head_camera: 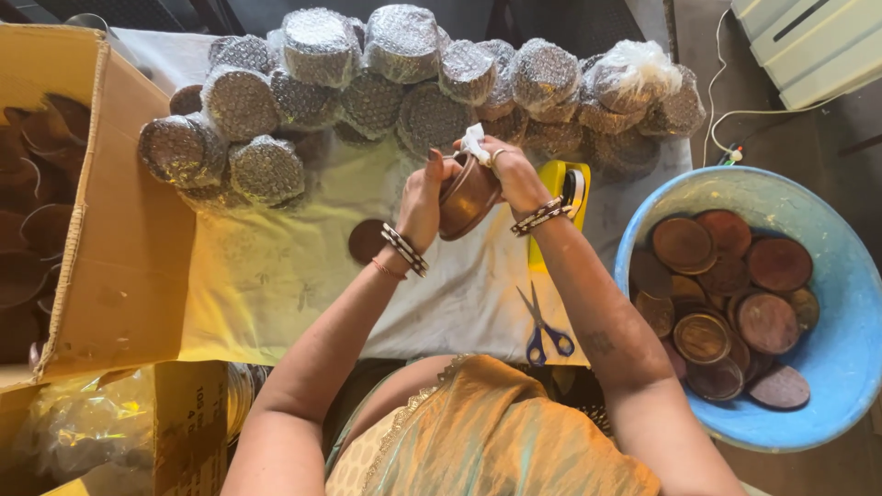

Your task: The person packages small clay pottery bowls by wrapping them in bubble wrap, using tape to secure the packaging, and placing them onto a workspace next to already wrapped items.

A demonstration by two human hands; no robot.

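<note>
Pot (467,197): brown, tilted, clasped between both hands.
Left hand (421,197): gripping pot's side.
Right hand (510,174): closed on pot rim, with white cloth (474,140).
Scissors (542,323): 5 o'clock of pot.
Tub (850,276): 3 o'clock, lids inside.

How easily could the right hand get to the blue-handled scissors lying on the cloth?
Probably yes, once freed. The right hand now grips a copper pot with the left hand. The scissors lie uncovered beneath the right forearm, with nothing on them.

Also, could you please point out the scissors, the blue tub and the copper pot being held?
scissors (542,323): head view, on the blades near the pivot.
blue tub (831,253): head view, on the bare inner wall at its right.
copper pot (467,200): head view, on its side between the hands.
</note>
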